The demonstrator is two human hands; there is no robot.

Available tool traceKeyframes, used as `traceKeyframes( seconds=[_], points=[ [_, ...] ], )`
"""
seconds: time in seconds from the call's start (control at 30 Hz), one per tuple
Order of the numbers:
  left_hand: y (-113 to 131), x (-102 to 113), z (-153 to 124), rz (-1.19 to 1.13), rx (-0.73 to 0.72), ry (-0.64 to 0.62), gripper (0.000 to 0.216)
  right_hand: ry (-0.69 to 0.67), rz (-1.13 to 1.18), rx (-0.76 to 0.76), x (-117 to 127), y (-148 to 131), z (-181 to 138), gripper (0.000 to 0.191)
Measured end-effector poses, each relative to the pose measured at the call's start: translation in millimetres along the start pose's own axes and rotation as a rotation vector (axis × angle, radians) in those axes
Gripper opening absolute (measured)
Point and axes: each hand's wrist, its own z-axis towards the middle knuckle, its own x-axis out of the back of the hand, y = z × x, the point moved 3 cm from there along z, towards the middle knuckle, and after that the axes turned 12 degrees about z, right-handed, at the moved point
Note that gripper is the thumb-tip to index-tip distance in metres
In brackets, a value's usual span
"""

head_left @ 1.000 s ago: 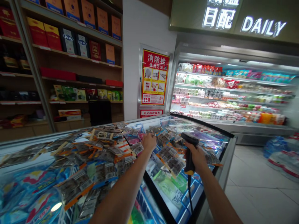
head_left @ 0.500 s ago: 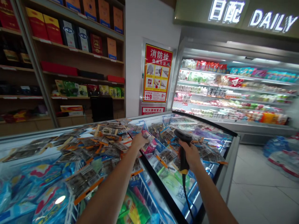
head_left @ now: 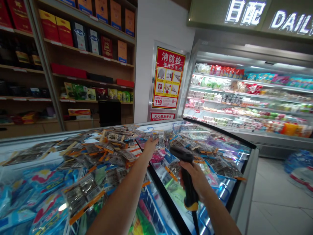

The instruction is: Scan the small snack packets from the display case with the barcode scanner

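Observation:
My left hand (head_left: 149, 146) reaches out over the chest freezer (head_left: 246, 169) and pinches a small clear packet (head_left: 160, 139), lifted just above the pile of similar packets (head_left: 107, 156). My right hand (head_left: 195, 178) is wrapped round the grip of a black barcode scanner (head_left: 183, 163) with a yellow band, its head tilted toward the packet. A black cable hangs down from the scanner's handle.
Glass lids cover the freezer, heaped with orange-edged and blue packets. Wooden shelves (head_left: 80, 65) with boxed goods stand behind. A red fire-hydrant poster (head_left: 168, 78) hangs on the white wall. A lit refrigerated case (head_left: 244, 98) runs along the right, with tiled floor (head_left: 281, 202) before it.
My left hand has picked a packet out of the pile and raised it. My right hand has drawn the scanner nearer and lower. The view has shifted slightly left.

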Motion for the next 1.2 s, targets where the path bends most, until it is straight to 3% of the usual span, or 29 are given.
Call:
traceKeyframes(
  seconds=[0.2, 0.53, 0.73, 1.2],
  points=[
    [-1, 3, -1, -0.008, -0.023, 0.053, 0.018, -0.059, -0.007, -0.013, -2, 0, -5, 0.026],
    [-5, 5, 3, 0.016, -0.023, 0.069, 0.021, -0.021, 0.047, 0.013, 5, -1, -7, 0.027],
    [-1, 9, -1, 0.024, -0.051, 0.108, 0.014, -0.086, 0.072, -0.095, 1, -1, -12, 0.027],
    [0, 12, -3, 0.045, -0.032, 0.075, 0.018, -0.060, 0.111, -0.120, 4, -5, -20, 0.025]
  ],
)
